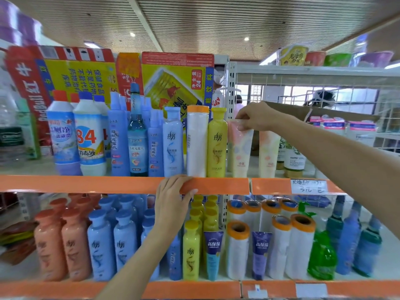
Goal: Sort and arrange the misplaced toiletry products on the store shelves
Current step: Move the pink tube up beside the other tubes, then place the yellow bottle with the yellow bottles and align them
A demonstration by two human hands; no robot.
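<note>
On the upper shelf, disinfectant bottles [88, 135] stand leftmost, then blue spray bottles [118, 139]. The left hand [173, 204] grips the orange shelf edge [108, 184], fingers curled over it. Right of a yellow shampoo bottle [217, 144], the right hand [257, 116] pinches the clear cap of a pastel tube [240, 150] standing on that shelf.

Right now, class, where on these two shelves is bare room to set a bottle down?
Upper shelf: bare strip left of the orange-capped cleaner bottle; small gap between the two pastel tubes. The bottle row between is packed tight. Lower shelf: crowded throughout.
</note>
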